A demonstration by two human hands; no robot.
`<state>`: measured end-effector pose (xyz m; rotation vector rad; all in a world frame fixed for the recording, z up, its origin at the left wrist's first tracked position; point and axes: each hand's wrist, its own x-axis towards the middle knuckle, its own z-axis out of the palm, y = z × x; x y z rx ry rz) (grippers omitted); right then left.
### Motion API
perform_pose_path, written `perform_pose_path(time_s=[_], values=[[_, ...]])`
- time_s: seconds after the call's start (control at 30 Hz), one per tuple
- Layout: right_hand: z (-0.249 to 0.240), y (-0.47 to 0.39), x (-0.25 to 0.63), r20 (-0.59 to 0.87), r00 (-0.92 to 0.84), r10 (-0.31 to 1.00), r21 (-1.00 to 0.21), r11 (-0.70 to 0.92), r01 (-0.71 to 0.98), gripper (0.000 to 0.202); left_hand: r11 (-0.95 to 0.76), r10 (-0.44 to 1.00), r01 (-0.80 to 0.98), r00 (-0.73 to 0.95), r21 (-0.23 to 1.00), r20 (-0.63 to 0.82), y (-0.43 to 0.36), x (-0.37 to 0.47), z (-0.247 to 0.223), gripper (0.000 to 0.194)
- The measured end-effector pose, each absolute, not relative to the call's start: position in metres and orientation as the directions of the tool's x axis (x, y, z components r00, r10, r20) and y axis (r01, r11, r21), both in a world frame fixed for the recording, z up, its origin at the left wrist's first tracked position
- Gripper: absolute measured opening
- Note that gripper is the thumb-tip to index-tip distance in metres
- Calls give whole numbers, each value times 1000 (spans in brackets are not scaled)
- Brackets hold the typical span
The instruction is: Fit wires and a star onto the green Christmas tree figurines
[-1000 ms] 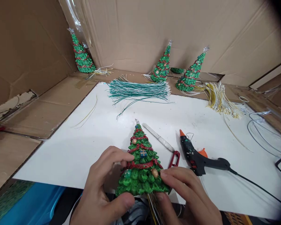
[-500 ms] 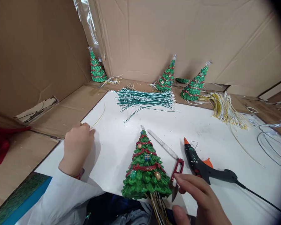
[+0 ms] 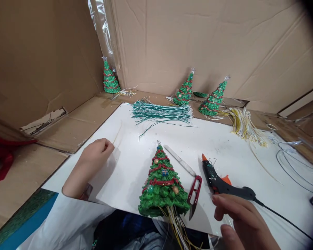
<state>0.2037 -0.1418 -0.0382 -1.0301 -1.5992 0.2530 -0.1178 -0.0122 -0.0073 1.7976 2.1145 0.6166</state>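
Note:
My left hand [image 3: 97,156] is closed above the left part of the white board, with a thin yellow wire [image 3: 118,133] sticking out past its fingers. In front of me lies a green Christmas tree ornament [image 3: 163,194] with red garland and small baubles; yellow and white wires [image 3: 176,227] trail from its base. Red-handled thread snips [image 3: 195,192] rest against the tree's right side. My right hand [image 3: 243,222] hovers right of the snips, fingers curled but apart, with nothing I can make out between them. Close beyond it is a black glue gun [image 3: 224,185] with an orange tip.
A pale stick-like tool [image 3: 181,161] lies above the snips. Green wires [image 3: 161,113] and a yellow-white wire bundle [image 3: 246,126] lie at the back. Finished-looking trees [image 3: 184,91] stand along the cardboard wall [image 3: 156,45]. The glue gun's cord [image 3: 281,218] runs right.
My right hand has moved right, away from the snips and tree. My left hand has shifted slightly right and turned, the wire still in it. The camera view has shifted a little.

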Motion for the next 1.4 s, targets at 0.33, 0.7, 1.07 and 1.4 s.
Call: perform_pose_path(time_s=[0.33,0.7,1.07,1.4], values=[[-30,-143,193,639,141,756,-732,542,414,21,91,940,71,323,993,-109,-51,-65,22,35],[-27,-139,172,584,180,792,-781,487,390,16,284,927,-507,364,814,-97,-70,-36,28,40],[-26,-137,173,578,154,801,-796,512,325,19,119,951,-363,309,924,-1,-73,-26,17,11],[-8,-124,154,631,-99,769,-695,618,367,13,-156,918,-188,335,970,213,-93,-6,30,9]])
